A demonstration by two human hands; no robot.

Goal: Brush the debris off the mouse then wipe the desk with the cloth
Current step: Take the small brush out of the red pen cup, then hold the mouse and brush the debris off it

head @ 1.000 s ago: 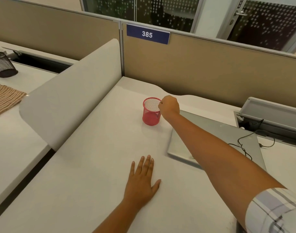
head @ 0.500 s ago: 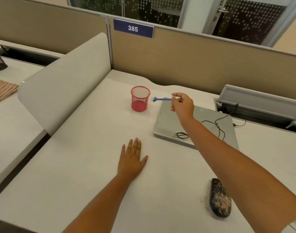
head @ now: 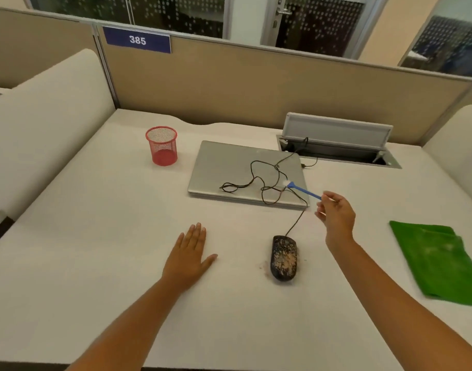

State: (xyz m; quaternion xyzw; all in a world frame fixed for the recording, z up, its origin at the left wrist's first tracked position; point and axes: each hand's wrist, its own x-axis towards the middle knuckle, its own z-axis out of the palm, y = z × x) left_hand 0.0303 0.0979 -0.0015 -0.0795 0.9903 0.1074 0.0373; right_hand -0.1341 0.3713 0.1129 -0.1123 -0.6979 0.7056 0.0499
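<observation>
A black mouse (head: 284,257) speckled with pale debris lies on the white desk (head: 95,236), its thin cable running up over the laptop. My right hand (head: 336,216) pinches the end of a small blue brush (head: 304,190), whose white tip points left above the laptop's right edge, beyond and to the right of the mouse. My left hand (head: 188,254) rests flat on the desk, fingers straight, left of the mouse. A green cloth (head: 441,263) lies on the desk at the right.
A closed silver laptop (head: 229,167) sits behind the mouse with the cable (head: 256,180) looped on its lid. A red mesh cup (head: 162,145) stands at the back left. An open cable hatch (head: 339,151) is at the back right. Beige partitions wall the desk.
My right hand took the blue brush out of the red cup and carried it rightward over the laptop. The view swung right, bringing the mouse and green cloth into sight. My left hand stayed flat.
</observation>
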